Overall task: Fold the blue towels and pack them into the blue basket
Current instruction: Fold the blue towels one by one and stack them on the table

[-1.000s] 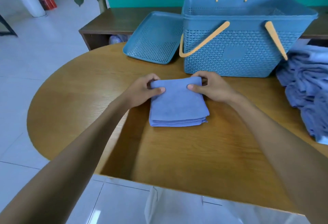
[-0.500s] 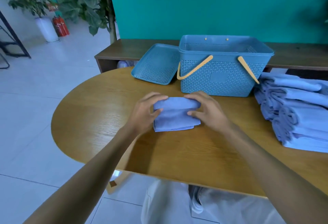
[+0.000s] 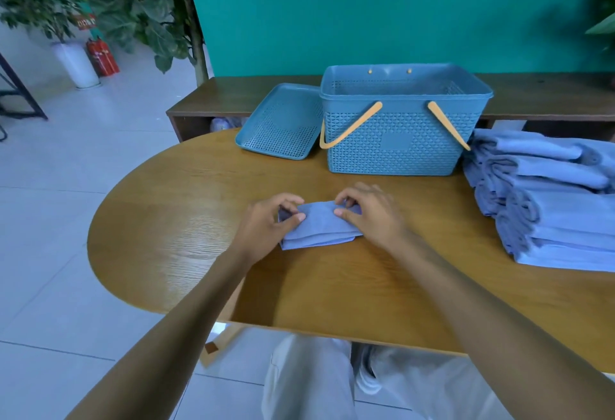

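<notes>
Gripping the folded blue towel [image 3: 319, 230] at both ends, that's where I find the hands right now: the left hand [image 3: 268, 225] pinches the towel's left edge, thumb on top and fingers curled over the far corner, and the right hand [image 3: 369, 216] pinches the right edge the same way. The towel is a small thick bundle lying on the wooden table [image 3: 173, 236], about mid-table, on the near side of the blue basket [image 3: 399, 143]. I see the basket standing upright and open at the table's far edge, its two yellow handles [image 3: 349, 126] dropped down against the front wall. Leaning against the basket's left side is the blue lid [image 3: 279, 123], tilted. Off to the right, a stack of blue towels [image 3: 549, 200] sits on the table, close beside the basket's right end.
</notes>
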